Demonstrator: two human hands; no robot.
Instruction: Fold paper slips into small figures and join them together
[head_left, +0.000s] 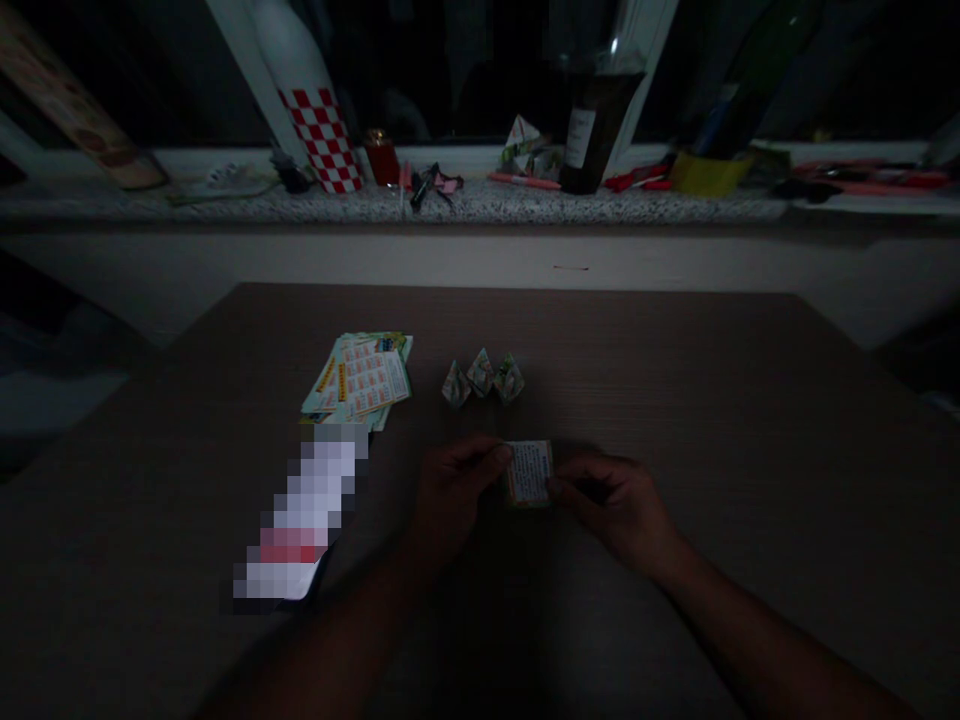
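Between my two hands is a small printed paper card (530, 472), dense with text and edged in yellow-green. My left hand (459, 492) pinches its left edge between thumb and fingers. At the lower right edge, my right hand (619, 505) grips it the same way. Beyond the card stand three folded paper pieces (483, 374) in a tight cluster, pointed at the top. To their left lies a loose stack of printed paper slips (367, 378), green and yellow with orange number boxes. The scene is dim, so fold lines on the held card are hard to make out.
A phone (304, 520) with a lit, pixelated screen lies on the wooden table (712, 400), left of my left hand. Along the granite windowsill (480, 208) stand a red-and-white checkered bottle (322, 130), a small red jar (382, 160), a dark labelled container (592, 135) and a yellow holder (712, 173).
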